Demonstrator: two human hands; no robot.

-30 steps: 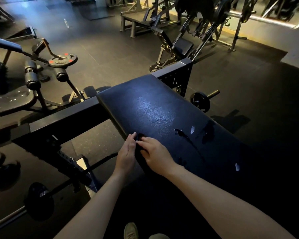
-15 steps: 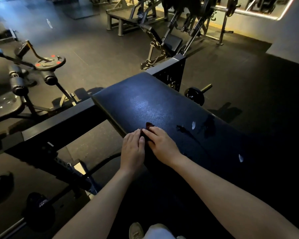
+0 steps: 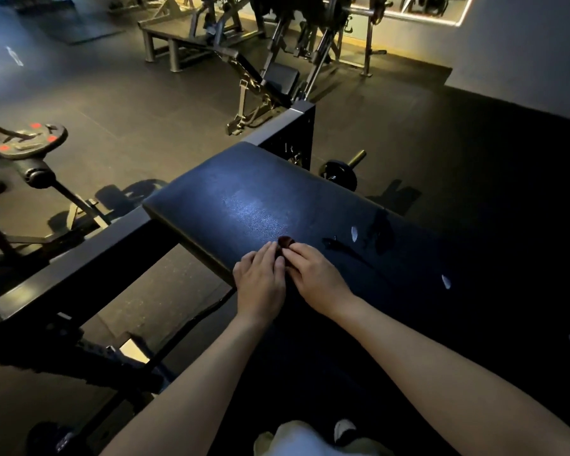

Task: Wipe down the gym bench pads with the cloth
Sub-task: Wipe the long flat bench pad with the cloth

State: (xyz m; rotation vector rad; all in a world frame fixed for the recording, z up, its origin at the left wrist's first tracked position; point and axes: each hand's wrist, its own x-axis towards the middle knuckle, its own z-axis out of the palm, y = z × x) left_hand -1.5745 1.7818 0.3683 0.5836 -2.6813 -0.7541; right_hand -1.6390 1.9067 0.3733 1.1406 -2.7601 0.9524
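Observation:
The dark padded bench pad (image 3: pixel 244 199) slopes away from me, with a pale sheen near its far end. Both my hands sit side by side on its left half. My left hand (image 3: pixel 260 281) lies with its fingers stretched forward, near the pad's left edge. My right hand (image 3: pixel 316 278) has its fingertips bent onto a small dark reddish cloth (image 3: pixel 285 241) that pokes out between the two hands. Most of the cloth is hidden under the fingers.
Small pale spots (image 3: pixel 354 233) and a dark streak (image 3: pixel 336 245) mark the pad to the right of my hands. A black steel frame beam (image 3: pixel 89 258) runs off to the left. A weight plate (image 3: pixel 339 174) lies on the floor beyond the pad. Other gym machines (image 3: pixel 277 80) stand farther back.
Both hands have slid a little forward up the pad together, and a reddish bit of cloth now shows between the fingertips.

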